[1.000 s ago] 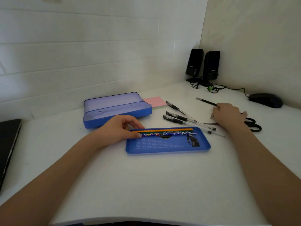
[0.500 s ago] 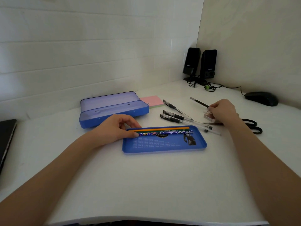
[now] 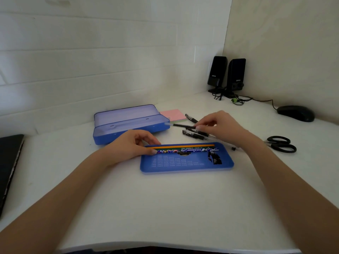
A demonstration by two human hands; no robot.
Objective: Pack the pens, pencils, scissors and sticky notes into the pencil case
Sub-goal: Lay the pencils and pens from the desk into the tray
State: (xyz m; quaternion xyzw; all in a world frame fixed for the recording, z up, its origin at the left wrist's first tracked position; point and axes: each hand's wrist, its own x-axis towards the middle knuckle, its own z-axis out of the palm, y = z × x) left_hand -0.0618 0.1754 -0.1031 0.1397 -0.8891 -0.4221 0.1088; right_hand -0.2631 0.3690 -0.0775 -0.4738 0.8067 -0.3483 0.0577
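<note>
The near half of the surface lies open. Farther back, the case tray, case body, pens and scissors crowd the way; speakers block the far right corner.

Blue pencil case sits open at the back, its shallow blue tray in front holding pencils along the far edge. Pink sticky notes lie flat behind. Black pens lie clustered, one pen lifted. Black scissors lie flat, far right.

Blue pencil case, pink sticky notes
</note>
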